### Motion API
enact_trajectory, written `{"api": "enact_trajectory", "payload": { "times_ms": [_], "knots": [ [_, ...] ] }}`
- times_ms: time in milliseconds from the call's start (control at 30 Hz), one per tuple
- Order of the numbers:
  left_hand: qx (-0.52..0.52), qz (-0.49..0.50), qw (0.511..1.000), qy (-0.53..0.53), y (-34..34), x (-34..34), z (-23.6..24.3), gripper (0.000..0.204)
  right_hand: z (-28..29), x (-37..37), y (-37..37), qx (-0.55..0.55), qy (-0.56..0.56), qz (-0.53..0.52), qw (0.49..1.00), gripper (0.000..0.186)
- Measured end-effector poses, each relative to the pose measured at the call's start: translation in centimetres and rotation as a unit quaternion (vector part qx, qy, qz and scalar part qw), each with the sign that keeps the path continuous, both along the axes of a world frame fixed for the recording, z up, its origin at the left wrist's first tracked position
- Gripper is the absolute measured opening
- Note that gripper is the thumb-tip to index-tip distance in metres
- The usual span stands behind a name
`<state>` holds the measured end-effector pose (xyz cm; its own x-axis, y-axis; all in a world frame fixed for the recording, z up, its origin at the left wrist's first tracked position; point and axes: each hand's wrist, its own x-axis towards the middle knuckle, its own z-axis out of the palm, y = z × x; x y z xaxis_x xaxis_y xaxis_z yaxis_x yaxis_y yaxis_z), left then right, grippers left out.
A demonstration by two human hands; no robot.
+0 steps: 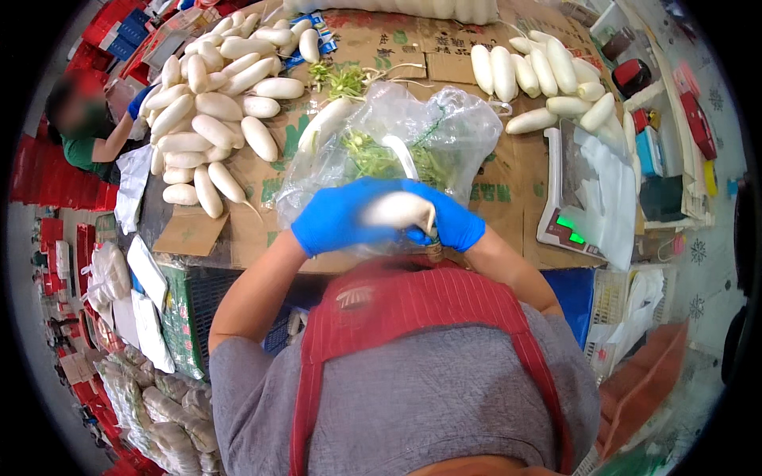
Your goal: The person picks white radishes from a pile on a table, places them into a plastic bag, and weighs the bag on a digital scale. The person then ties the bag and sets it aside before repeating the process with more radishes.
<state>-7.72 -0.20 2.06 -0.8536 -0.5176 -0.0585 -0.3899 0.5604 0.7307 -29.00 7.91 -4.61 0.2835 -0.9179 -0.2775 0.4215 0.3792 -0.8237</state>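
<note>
Both hands on one radish (394,209), held crosswise over the near edge of the cardboard (500,210), just in front of the apron (413,305). Left hand (337,216), blue glove, closed on the left end, a bit blurred. Right hand (454,218), same glove, curled round the right end, fingertips underneath. Small brown piece just below the right hand; can't tell if it's gripped. Clear bag (468,131) lies right beyond the hands, greens (369,151) in it. White curved strip (401,156) sticks up past the gloves; can't tell what it is. Big radish pile (214,107) to the left, smaller pile (548,67) at far right. Scale (553,210) sits right of the cardboard, plastic sheet (607,190) over it. Co-worker (95,143) at far left, blue glove near the big pile.
</note>
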Motion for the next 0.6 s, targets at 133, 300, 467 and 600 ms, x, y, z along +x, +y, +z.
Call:
{"api": "enact_trajectory", "payload": {
  "times_ms": [133,300,467,600],
  "knots": [
    [0.273,0.176,0.933,0.153,-0.5,2.7,-3.1,0.062,0.8,-1.2,0.3,-0.016,0.162,-0.064,0.985,0.031],
    [0.422,0.222,0.857,0.198,0.8,3.4,-3.8,0.065,1.5,-0.6,1.3,-0.307,0.497,-0.081,0.808,0.025],
    [0.315,0.200,0.914,0.155,1.1,2.9,-4.1,0.063,3.4,0.3,-0.2,-0.338,0.603,-0.062,0.721,0.023],
    [0.322,0.196,0.916,0.134,1.2,2.6,-3.2,0.058,3.2,0.4,-0.8,-0.338,0.602,-0.062,0.721,0.022]
  ]
}}
